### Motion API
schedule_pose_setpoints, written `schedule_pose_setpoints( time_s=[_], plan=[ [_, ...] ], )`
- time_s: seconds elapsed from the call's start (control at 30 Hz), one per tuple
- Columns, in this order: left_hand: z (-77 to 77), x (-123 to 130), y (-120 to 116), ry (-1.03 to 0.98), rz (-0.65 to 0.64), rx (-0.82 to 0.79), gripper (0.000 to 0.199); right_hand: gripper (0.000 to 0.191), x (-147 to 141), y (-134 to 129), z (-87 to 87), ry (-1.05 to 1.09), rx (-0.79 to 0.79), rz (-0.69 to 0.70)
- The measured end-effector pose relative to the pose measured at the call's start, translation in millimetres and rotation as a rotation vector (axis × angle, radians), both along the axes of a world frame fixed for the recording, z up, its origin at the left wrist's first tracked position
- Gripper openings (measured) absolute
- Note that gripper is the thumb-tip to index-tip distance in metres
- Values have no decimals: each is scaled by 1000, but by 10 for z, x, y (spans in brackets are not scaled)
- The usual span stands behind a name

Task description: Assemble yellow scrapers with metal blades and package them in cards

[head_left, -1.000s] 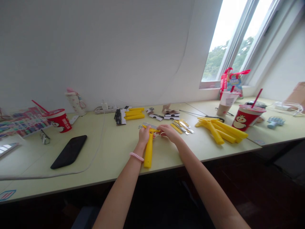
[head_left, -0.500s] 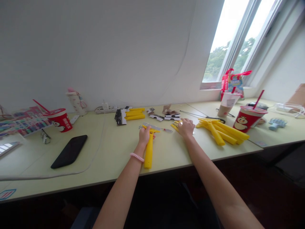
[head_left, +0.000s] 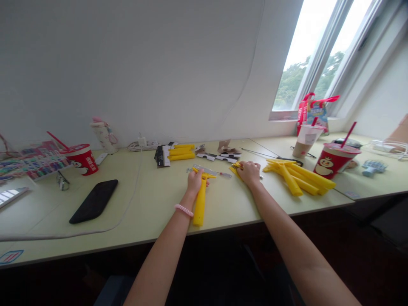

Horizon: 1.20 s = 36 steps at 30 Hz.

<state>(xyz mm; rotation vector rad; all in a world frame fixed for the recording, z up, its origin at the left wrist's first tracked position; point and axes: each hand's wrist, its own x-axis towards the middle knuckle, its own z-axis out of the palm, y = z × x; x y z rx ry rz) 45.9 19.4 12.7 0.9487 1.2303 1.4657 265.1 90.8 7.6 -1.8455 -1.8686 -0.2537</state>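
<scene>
The yellow-handled scraper [head_left: 199, 204] is still being gripped on the desk [head_left: 153, 204] by the closed left hand [head_left: 195, 180], unchanged from the earlier frame, while a small yellow piece [head_left: 236, 168] is being held under the curled right hand [head_left: 249, 172], barely shifted.

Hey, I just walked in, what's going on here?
One person is working with bare hands at a pale green desk. Their left hand grips a yellow plastic T-shaped scraper handle, with a long silver metal blade along its head. Their right hand is on small yellow plastic pieces. A heap of long yellow plastic handles lies further right.
</scene>
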Motion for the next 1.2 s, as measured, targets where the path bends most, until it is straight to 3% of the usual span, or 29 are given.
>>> schedule_pose_setpoints(
  time_s=[0.13, 0.3, 0.4, 0.5, 0.8, 0.93, 1.03, 1.1, 1.2],
  plan=[
    [6, 2, -6, -3, -3, -4, 22, 24, 4, -21, -2, 28, 60, 24],
    [3, 2, -10, 28, 7, -6, 21, 27, -9, -77, 26, 177, 253, -25],
    [-7, 3, -1, 32, -4, -8, 21, 30, -33, -117, 47, 329, 328, -55],
    [-20, 4, 17, 28, -14, -9, 21, 34, -65, -146, 58, 563, 326, 6],
    [-19, 21, 23, 40, -62, -5, 19, 23, -303, -203, 110, 1064, 217, 562],
    [0, 37, -2, 22, -70, 1, 15, 26, -485, -318, 179, 1299, 71, 664],
    [11, 42, -11, 12, -77, 19, 14, 41, -606, -421, 218, 1392, -142, 752],
    [15, 41, -10, 2, -85, 34, 13, 47, -686, -479, 227, 1400, -253, 800],
    [12, 38, 1, -12, -88, 36, 14, 35, -797, -540, 222, 1320, -315, 814]
  ],
)
